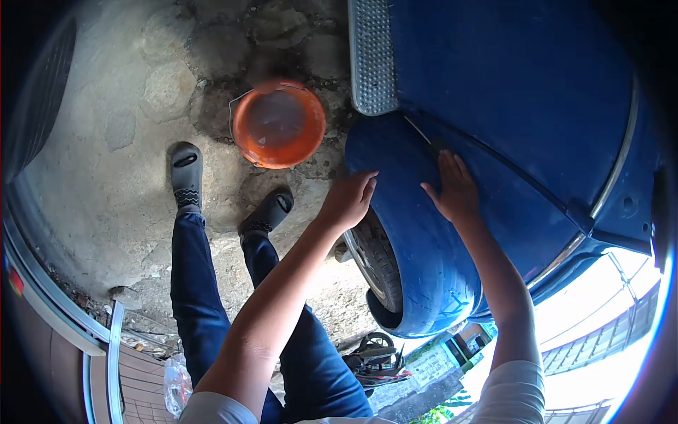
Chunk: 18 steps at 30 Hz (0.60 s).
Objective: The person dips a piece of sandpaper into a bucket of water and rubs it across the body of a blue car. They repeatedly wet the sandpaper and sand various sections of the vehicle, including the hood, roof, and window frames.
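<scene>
A blue vehicle's rounded fender (pixel 417 212) curves over a wheel (pixel 376 265) to my right. My left hand (pixel 347 201) is at the fender's outer edge above the wheel, its fingers curled in; what they hold, if anything, cannot be made out. My right hand (pixel 456 186) lies flat against the blue body panel (pixel 508 219) with the thumb spread away. Its fingertips are close to a dark seam strip (pixel 494 159) and the end of a thin trim piece (pixel 418 131).
An orange bucket (pixel 247 131) of cloudy liquid stands on the stone ground, its wire handle down. A studded metal step (pixel 373 56) juts from the vehicle. My shoes (pixel 186 169) are left of the wheel. A tyre (pixel 46 99) and a metal rail (pixel 56 290) line the left.
</scene>
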{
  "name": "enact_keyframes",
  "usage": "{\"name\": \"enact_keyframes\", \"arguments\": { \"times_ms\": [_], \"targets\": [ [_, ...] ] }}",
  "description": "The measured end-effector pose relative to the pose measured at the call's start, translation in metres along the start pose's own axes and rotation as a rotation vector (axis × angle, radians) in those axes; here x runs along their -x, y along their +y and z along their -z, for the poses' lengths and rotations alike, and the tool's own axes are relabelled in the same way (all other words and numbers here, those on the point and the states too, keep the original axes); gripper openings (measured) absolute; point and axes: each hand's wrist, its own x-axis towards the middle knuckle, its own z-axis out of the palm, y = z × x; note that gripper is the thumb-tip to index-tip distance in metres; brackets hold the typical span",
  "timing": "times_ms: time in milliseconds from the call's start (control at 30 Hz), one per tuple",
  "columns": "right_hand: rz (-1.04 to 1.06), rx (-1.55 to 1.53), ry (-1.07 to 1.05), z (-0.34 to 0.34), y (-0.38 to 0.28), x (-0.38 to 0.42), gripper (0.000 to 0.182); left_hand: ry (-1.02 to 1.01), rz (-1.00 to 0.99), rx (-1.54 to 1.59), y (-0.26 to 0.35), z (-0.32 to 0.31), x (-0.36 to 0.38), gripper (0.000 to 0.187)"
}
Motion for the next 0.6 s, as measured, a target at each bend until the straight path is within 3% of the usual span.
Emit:
{"name": "enact_keyframes", "arguments": {
  "times_ms": [133,233,333,467,600],
  "targets": [
    [-0.043,0.345,0.049,0.024,0.022,0.135,0.075,0.012,-0.077,-0.005,0.025,-0.001,0.013,0.030],
    [-0.340,0.153,0.086,0.037,0.020,0.183,0.068,-0.118,0.036,-0.103,0.046,0.003,0.018,0.033],
    [-0.491,0.136,0.093,0.035,0.002,0.153,0.067,-0.103,-0.035,-0.097,0.053,-0.006,0.021,0.035],
    [-0.469,0.004,0.236,0.009,-0.026,0.088,0.069,-0.147,0.001,-0.126,0.070,-0.014,0.027,0.032],
    [-0.607,-0.125,0.267,-0.014,-0.037,0.130,0.070,-0.198,-0.026,-0.091,0.067,-0.015,0.035,0.036]
  ]
}}
